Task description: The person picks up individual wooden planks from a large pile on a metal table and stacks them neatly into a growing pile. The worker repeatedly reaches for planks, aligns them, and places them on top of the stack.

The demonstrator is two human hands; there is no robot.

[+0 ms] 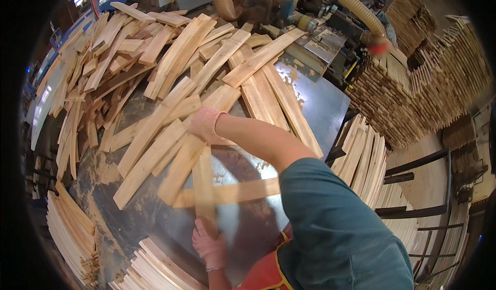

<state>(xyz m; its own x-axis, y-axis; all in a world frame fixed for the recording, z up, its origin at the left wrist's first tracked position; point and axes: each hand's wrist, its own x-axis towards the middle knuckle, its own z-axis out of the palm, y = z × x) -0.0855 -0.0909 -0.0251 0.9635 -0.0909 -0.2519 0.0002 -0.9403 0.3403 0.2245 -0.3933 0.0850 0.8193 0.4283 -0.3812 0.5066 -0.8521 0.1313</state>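
Both my hands wear pale pink gloves. My left hand (209, 244), low in the middle, is closed around the near end of a narrow wooden board (204, 189) that points away from me. Stretched across the table, my right hand (205, 124) is closed on the far end of a slightly blurred slanting board (183, 172); its fingers are partly hidden. The far end of the left hand's board lies just below the right hand. Underneath, a crosswise board (248, 192) rests on the metal table (243, 163). More loose boards (150, 166) lie left of my right hand.
A large jumbled heap of boards (124, 47) covers the far left. Machinery with ribbed hoses (356, 6) stands at the back. Stacked boards (382, 99) rise at right, near a person (382, 16). Neat stacks (155, 267) sit along the near edge, beside black metal arms (413, 212) at right.
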